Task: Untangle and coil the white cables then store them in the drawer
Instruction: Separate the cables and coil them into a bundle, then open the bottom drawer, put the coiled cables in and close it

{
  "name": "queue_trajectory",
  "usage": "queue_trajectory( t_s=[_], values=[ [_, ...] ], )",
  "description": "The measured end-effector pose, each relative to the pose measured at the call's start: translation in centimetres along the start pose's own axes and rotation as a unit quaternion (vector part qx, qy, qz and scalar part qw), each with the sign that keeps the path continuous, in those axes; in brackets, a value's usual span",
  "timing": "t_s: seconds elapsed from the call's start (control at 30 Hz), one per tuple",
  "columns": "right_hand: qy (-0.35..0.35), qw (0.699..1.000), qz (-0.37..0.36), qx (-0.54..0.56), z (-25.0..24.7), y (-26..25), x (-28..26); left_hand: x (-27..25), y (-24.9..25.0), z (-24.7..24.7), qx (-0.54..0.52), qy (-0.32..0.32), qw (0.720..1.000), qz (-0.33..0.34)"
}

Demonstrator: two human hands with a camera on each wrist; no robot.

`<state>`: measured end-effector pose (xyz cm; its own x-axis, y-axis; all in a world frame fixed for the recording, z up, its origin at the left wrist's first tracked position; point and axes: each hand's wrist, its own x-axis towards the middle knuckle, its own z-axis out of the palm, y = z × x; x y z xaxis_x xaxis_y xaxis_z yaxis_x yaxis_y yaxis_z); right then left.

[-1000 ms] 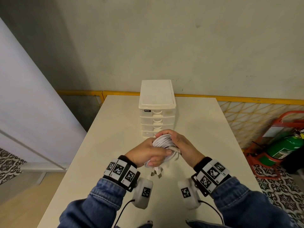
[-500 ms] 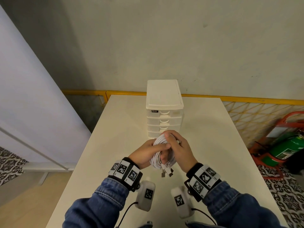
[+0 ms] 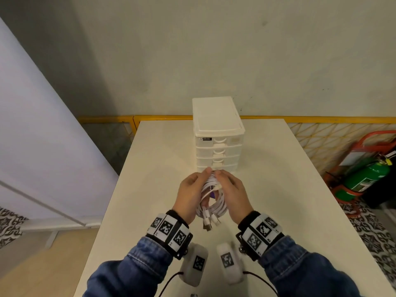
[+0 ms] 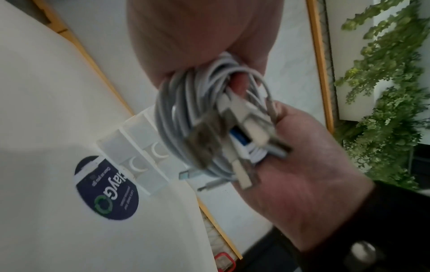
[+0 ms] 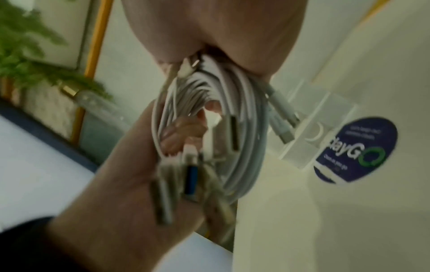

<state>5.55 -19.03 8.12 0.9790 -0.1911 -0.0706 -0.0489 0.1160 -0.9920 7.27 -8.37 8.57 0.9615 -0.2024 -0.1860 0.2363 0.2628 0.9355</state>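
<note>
A coil of white cables [image 3: 213, 200] stands on edge above the table, between my two palms. My left hand [image 3: 192, 190] grips its left side, thumb at the top. My right hand [image 3: 232, 189] grips the right side. Several plug ends [image 3: 209, 221] hang from the coil towards me. The left wrist view shows the coil [image 4: 186, 114] with fingers curled through it; the right wrist view shows the same loops [image 5: 244, 139], blurred. The white drawer unit [image 3: 217, 133] stands just beyond my hands, all its drawers closed.
The pale table [image 3: 278, 189] runs to a yellow rail [image 3: 321, 120] at the back. A green fire extinguisher [image 3: 368, 176] in a red stand sits on the floor to the right. A round dark sticker [image 4: 107, 187] lies on the table near the unit.
The coil has turned from lying under my right hand to standing edge-on between both palms. The plug ends now hang nearer to me.
</note>
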Motion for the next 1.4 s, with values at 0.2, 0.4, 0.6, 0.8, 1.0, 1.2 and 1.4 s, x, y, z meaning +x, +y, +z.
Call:
queue_trajectory(
  t_s=[0.2, 0.4, 0.6, 0.8, 1.0, 1.2, 1.4],
  values=[
    [0.038, 0.999, 0.002, 0.031, 0.9, -0.2, -0.2, 0.9, -0.6, -0.2, -0.099, 0.044, 0.994, 0.007],
    [0.054, 0.998, -0.006, 0.023, -0.5, -0.2, 1.7, 2.7, -0.7, 0.6, -0.092, -0.011, 0.996, -0.008],
    [0.038, 0.998, -0.022, -0.035, -3.3, -0.9, 3.7, 5.0, -0.3, 0.1, 0.091, -0.117, 0.989, -0.017],
    [0.072, 0.978, -0.065, -0.185, -8.4, -2.2, 8.4, 9.3, -1.3, -0.3, 0.137, -0.019, 0.988, -0.072],
    [-0.037, 0.873, -0.125, -0.469, -11.9, -4.5, 13.4, 12.4, -3.7, 0.0, 0.030, -0.010, 0.970, -0.241],
    [-0.106, 0.840, -0.129, -0.516, -13.7, -5.1, 16.5, 14.3, -5.9, 1.9, -0.041, 0.068, 0.966, -0.246],
    [-0.163, 0.839, -0.100, -0.509, -14.4, -5.2, 16.9, 15.7, -7.5, 3.6, -0.103, 0.141, 0.953, -0.249]
  ],
)
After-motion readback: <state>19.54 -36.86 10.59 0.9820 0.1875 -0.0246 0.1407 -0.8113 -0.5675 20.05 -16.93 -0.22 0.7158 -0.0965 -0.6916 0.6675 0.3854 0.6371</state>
